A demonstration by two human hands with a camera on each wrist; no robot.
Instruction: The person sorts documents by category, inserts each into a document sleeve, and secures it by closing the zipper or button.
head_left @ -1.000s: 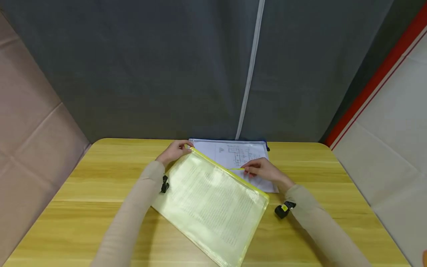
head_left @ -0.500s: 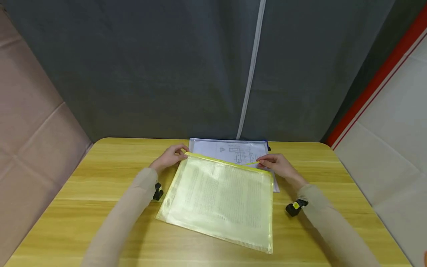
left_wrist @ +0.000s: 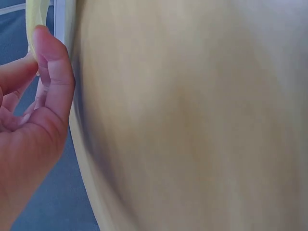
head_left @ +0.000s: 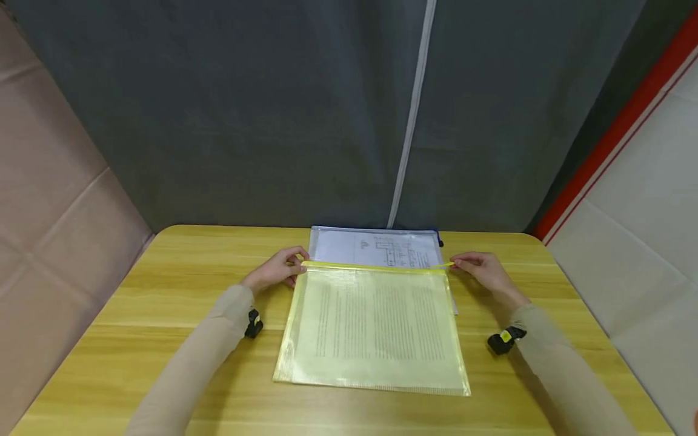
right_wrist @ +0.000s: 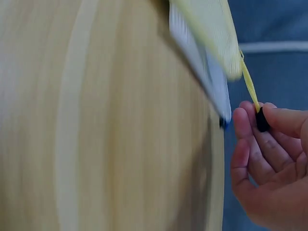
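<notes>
On the worktop [head_left: 163, 290], the left hand [head_left: 275, 272] pinched the yellow pouch's [head_left: 376, 327] corner while the right hand [head_left: 485, 271] pinched its zipper pull [right_wrist: 261, 120], zip apparently run across, release likely next.

Head view: evenly lit and sharp; a soft sheen on the yellow pouch [head_left: 376, 327]; faint shadows under the sleeves; straight lines bow toward the frame edges
Wrist views: the table [left_wrist: 202, 120] smears with motion blur; close fingers [right_wrist: 250, 159] soft, warm-toned
</notes>
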